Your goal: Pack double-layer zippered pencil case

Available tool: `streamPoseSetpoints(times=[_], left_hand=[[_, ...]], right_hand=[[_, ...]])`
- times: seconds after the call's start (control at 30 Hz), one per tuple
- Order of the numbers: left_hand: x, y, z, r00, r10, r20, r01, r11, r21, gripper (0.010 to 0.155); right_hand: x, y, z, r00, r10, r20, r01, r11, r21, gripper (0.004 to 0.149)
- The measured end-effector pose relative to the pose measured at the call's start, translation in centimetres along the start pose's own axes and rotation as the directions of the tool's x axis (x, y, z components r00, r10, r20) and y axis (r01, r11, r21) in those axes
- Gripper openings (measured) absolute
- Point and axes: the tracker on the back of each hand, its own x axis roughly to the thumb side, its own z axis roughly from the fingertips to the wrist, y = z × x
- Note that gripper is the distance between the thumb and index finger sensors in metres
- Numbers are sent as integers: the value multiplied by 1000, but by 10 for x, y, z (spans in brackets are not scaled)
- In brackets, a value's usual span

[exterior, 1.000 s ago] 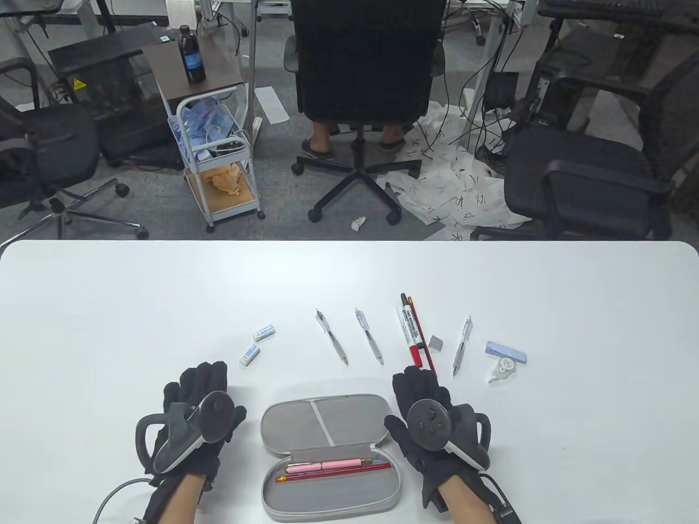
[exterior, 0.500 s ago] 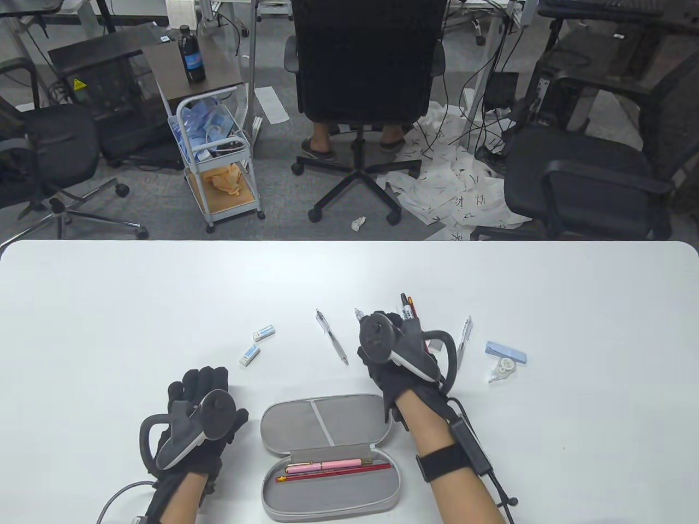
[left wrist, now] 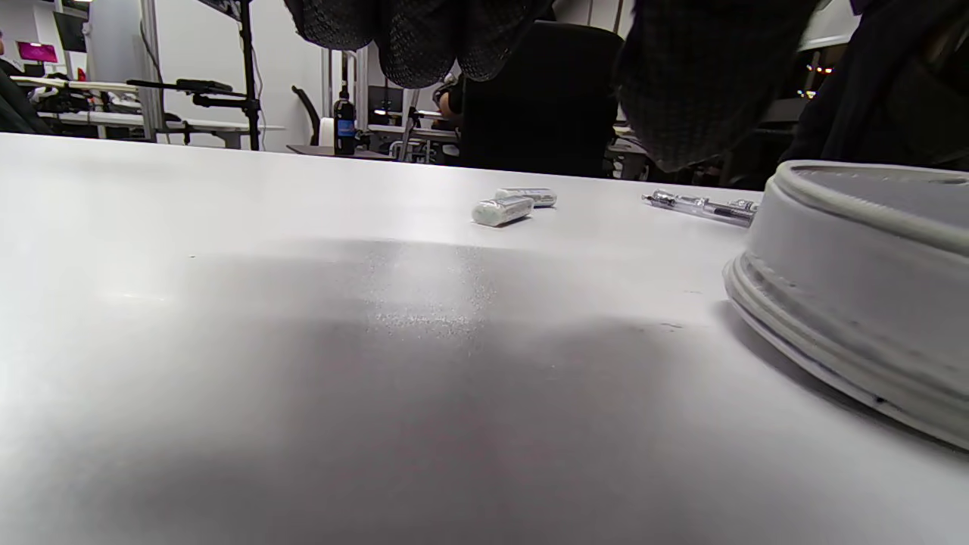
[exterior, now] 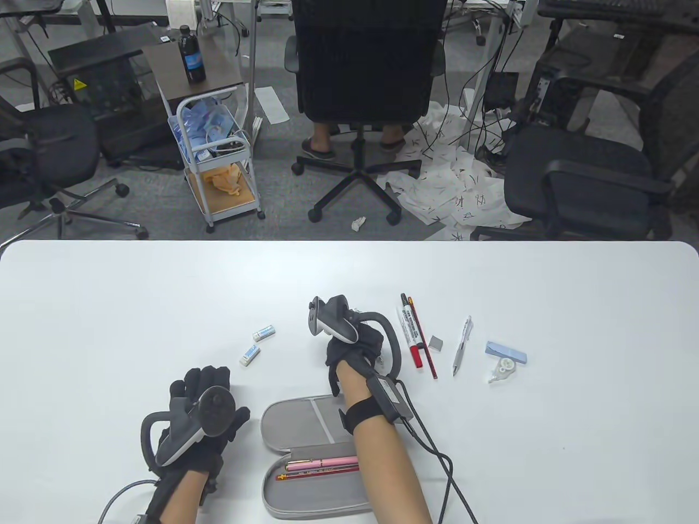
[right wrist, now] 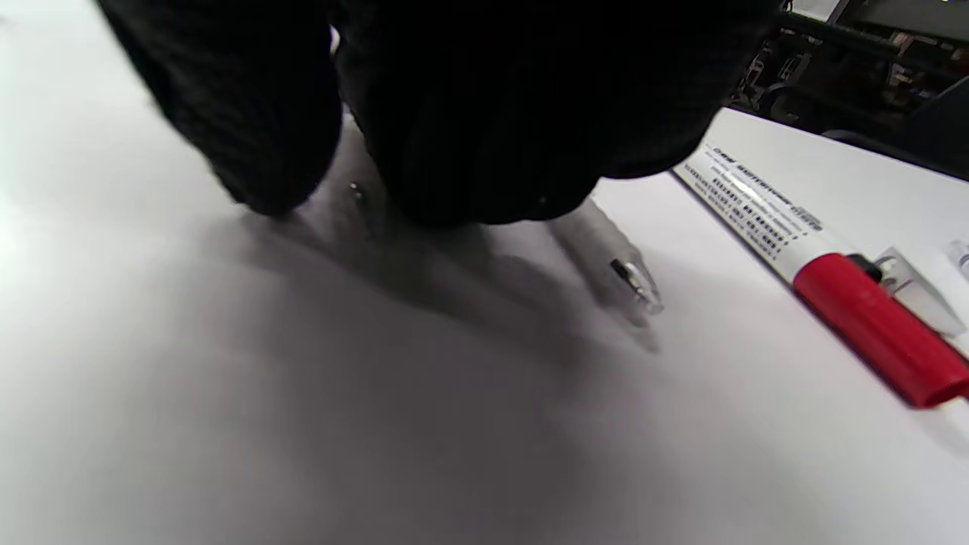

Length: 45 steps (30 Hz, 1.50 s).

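Since the earlier frames the right hand (exterior: 354,341) has been carried leftward from beside the red-capped marker (exterior: 410,330) and is now being lowered over the two clear pens, which are being hidden under it in the table view. Only in the right wrist view is a blurred pen tip (right wrist: 634,281) being shown, poking out beneath the gloved fingers (right wrist: 484,121), just beside the marker (right wrist: 802,250); whether a pen is actually being gripped cannot be told. The left hand (exterior: 199,423) is being rested flat on the table, fingers spread, nothing held. Just right of it the grey pencil case (exterior: 306,420) is being kept open, a pink pen (exterior: 322,464) and a red pencil (exterior: 317,476) lying in its near half; its rounded zipper edge (left wrist: 855,303) is being seen close up only from the left wrist.
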Motion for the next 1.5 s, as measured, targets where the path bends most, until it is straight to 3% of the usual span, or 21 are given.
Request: streamPoseSetpoints(times=[0.13, 0.27, 0.37, 0.4, 0.43, 0.47, 0.53, 0.63, 0.77, 0.87, 0.9, 0.97, 1.03, 1.1, 1.2, 1.33, 1.5], left_hand=[[0, 0, 0, 1000, 7, 7, -7, 1000, -15, 84], [1, 0, 0, 1000, 12, 10, -12, 1000, -25, 85], [1, 0, 0, 1000, 11, 14, -11, 1000, -28, 84], [1, -1, -1, 1000, 11, 14, -11, 1000, -29, 85], [1, 0, 0, 1000, 11, 14, -11, 1000, -29, 84], [1, 0, 0, 1000, 10, 13, -9, 1000, -28, 84], [1, 0, 0, 1000, -1, 15, 2, 1000, -25, 84], [1, 1, 0, 1000, -8, 17, 9, 1000, -23, 84], [3, 3, 2, 1000, -15, 20, 15, 1000, -18, 83], [5, 3, 3, 1000, -22, 21, 23, 1000, -9, 83], [6, 3, 2, 1000, -21, 22, 22, 1000, -8, 83], [6, 3, 3, 999, -19, 27, 20, 1000, -9, 83], [6, 5, 5, 999, -16, 31, 17, 1000, -3, 84], [6, 5, 4, 999, -3, 35, 4, 1000, -10, 83], [7, 5, 4, 999, 1, 37, -1, 1000, -9, 83], [6, 5, 5, 999, -2, 39, 2, 1000, -12, 83], [3, 1, 2, 1000, 13, 27, -12, 999, -32, 83]], right_hand=[[-11, -1, -3, 997, -71, 17, 70, 996, 55, 45], [-29, -13, 8, 994, -89, 58, 89, 996, -3, 46], [-44, -32, 31, 976, -124, 182, 142, 985, -93, 47], [-48, -38, 42, 952, -127, 280, 167, 978, -126, 47], [-50, -41, 61, 847, -106, 521, 217, 964, -157, 47], [-52, -41, 72, 794, -71, 604, 233, 953, -193, 47], [-53, -33, 99, 694, -54, 718, 247, 955, -167, 46], [-49, -10, 133, 630, -30, 776, 147, 986, -82, 45], [-40, 20, 177, 548, 163, 820, -43, 985, -167, 45], [-37, 26, 189, 537, 197, 821, -70, 979, -190, 46], [-39, 23, 187, 554, 186, 811, -37, 979, -199, 48], [-50, 9, 175, 652, 165, 740, 70, 959, -276, 39], [-73, -10, 146, 850, 140, 508, 122, 886, -448, 36], [-92, -21, 114, 933, 29, 360, 157, 865, -477, 35], [-109, -24, 65, 983, -102, 154, 156, 905, -396, 35], [-105, -16, 23, 1000, 1, 19, 4, 953, -302, 34], [-85, 1, 0, 989, -148, 10, 148, 985, -85, 45]])
